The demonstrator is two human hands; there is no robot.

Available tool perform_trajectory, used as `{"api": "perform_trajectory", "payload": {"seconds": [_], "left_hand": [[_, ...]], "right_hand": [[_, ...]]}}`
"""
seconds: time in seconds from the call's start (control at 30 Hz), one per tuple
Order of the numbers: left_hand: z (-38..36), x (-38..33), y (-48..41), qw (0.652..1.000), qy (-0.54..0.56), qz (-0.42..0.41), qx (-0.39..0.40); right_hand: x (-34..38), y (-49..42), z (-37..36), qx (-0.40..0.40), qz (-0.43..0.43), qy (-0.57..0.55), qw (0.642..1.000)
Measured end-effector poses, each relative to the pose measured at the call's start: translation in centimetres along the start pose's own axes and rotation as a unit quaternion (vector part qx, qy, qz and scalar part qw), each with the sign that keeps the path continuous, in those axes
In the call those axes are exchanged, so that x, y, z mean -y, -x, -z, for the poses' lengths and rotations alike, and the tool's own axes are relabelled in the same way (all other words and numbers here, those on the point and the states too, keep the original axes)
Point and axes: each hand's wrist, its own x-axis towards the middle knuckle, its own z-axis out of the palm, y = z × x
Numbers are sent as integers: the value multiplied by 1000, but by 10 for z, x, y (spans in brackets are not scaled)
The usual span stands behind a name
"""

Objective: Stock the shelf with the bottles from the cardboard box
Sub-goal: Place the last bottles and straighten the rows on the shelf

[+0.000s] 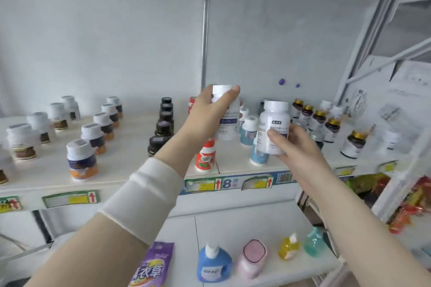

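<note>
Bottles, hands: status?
Left hand grips a white bottle; right hand grips a second bottle. Both held over the shelf, not set down. Blue bottles and a red-white bottle stand close by.

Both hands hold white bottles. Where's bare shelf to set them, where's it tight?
Widest bare strip: shelf between the navy-label bottles and the dark bottles. Smaller gap between the red-and-white bottle and the blue bottles. Crowded around the gold-capped bottles, beyond the right hand.
</note>
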Motion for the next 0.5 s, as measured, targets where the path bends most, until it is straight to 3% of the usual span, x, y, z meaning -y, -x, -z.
{"api": "perform_trajectory", "payload": {"seconds": [0.5], "left_hand": [[-249,72,-174,987,-12,8,160]], "right_hand": [[-35,-135,225,-93,-26,19,995]]}}
